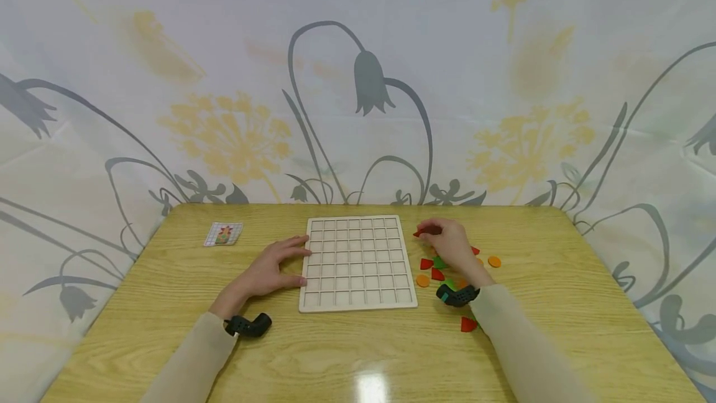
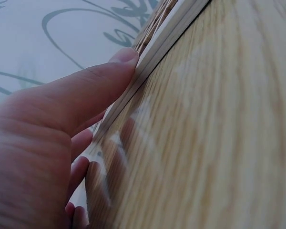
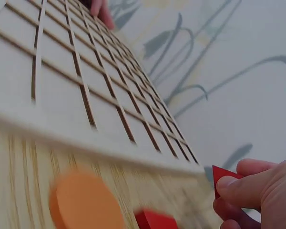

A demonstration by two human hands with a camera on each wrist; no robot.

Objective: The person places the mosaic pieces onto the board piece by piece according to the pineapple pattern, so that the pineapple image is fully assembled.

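- Board [image 1: 358, 263], one: pale, square, ruled into square cells by raised strips; flat on the table [image 1: 330, 353], between the two hands.
- Left hand [image 1: 272, 271], one: fingers and thumb spread wide, tips touching the board's left edge.
- Right hand [image 1: 449, 244], one: thumb and fingers held narrow, pinching a red piece.
- Held red piece [image 3: 219, 176], one: pointed corner showing, the rest covered by the fingers; just beyond the board's right edge, near its far corner.
- Loose red pieces [image 1: 437, 274], several: flat-sided with a curved edge, right of the board; one lies apart, nearer the person.
- Orange discs [image 1: 495, 262], several: round, among the red; some partly hidden by the right arm.
- Green pieces [image 1: 439, 262], at least two: partly covered, outline uncertain.
- Card [image 1: 223, 234], one: white, gridded, with a red, yellow and green picture; far left of the table.
- Black wrist devices [image 1: 248, 325], two: one per wrist, beside pale sleeves [image 1: 192, 359].
- Backdrop [image 1: 358, 142], one: white, printed with grey and yellow flowers.
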